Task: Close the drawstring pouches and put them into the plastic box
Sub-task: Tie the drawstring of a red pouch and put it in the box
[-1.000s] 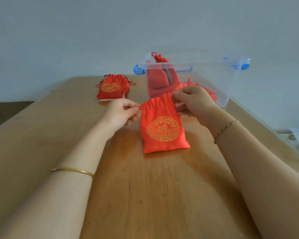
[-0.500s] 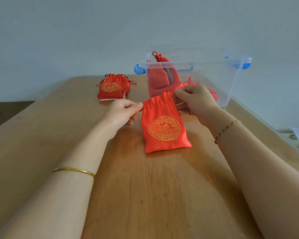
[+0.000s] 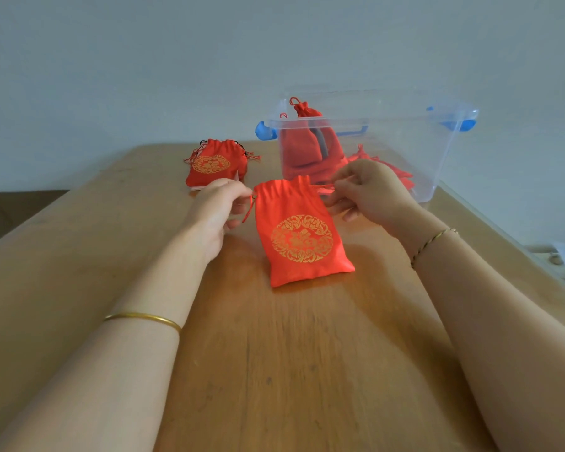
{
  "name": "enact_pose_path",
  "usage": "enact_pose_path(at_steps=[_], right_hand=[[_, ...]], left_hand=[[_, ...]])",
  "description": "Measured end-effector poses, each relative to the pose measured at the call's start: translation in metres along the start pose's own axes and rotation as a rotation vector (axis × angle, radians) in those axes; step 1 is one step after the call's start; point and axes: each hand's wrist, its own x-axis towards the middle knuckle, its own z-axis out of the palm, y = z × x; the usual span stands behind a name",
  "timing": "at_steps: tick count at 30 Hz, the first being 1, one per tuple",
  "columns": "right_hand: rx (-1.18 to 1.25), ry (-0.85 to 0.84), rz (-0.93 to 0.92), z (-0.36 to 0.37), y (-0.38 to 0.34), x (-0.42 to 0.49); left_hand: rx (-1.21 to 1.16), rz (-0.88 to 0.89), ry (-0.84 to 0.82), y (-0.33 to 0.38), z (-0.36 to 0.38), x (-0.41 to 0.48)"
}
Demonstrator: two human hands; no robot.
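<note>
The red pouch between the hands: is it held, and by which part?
The pouch is held by its drawstring. The left hand pinches it left of the gathered top, the right hand on the right.

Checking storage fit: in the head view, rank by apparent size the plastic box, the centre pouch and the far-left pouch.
1. plastic box
2. centre pouch
3. far-left pouch; it lies farther away, so the pouches may match.

Red, gold-printed pouch [image 3: 302, 243] lies flat mid table [image 3: 274, 370], mouth gathered; second pouch [image 3: 214, 166] nearer the far edge; clear plastic box [image 3: 437, 151] at the far right corner holds more.
</note>
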Motion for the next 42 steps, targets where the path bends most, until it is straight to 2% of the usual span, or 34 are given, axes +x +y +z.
enact_pose_path(at_steps=[3,6,9,13,16,19,24,28,30,33,37,39,42], right_hand=[[-0.133,0.013,-0.009,-0.001,0.001,0.000],[-0.072,0.025,0.023,-0.003,0.003,-0.003],[0.146,0.022,0.141,-0.005,0.004,-0.003],[0.644,-0.047,0.467,-0.012,0.009,0.003],[0.864,-0.025,0.580,-0.015,0.012,0.005],[1.015,0.067,0.639,-0.018,0.014,0.006],[1.129,0.206,0.678,-0.026,0.018,0.009],[0.908,0.173,0.539,-0.029,0.014,0.009],[0.753,0.137,0.383,-0.026,0.004,0.008],[0.521,0.115,0.074,-0.014,-0.019,0.001],[0.310,0.118,-0.202,-0.001,-0.044,-0.007],[0.231,0.140,-0.269,0.001,-0.049,-0.008],[0.196,0.128,-0.310,0.000,-0.056,-0.004]], left_hand=[[-0.111,-0.052,0.021,0.002,-0.001,0.000],[-0.134,-0.091,0.042,0.002,-0.002,0.003],[-0.037,-0.037,0.052,-0.001,-0.004,0.006],[0.023,-0.023,0.000,-0.004,-0.006,0.006],[-0.130,-0.119,-0.026,-0.003,-0.006,0.007],[-0.380,-0.247,-0.015,0.000,-0.014,0.010],[-0.644,-0.316,0.058,0.001,-0.019,0.014],[-0.667,-0.160,0.042,0.009,-0.017,0.010],[-0.651,-0.042,-0.023,0.020,-0.015,0.005],[-0.592,0.118,-0.209,0.038,-0.002,-0.007],[-0.282,0.287,-0.249,0.052,0.022,-0.014],[-0.091,0.331,-0.262,0.054,0.028,-0.012],[0.046,0.361,-0.364,0.064,0.032,-0.012]])
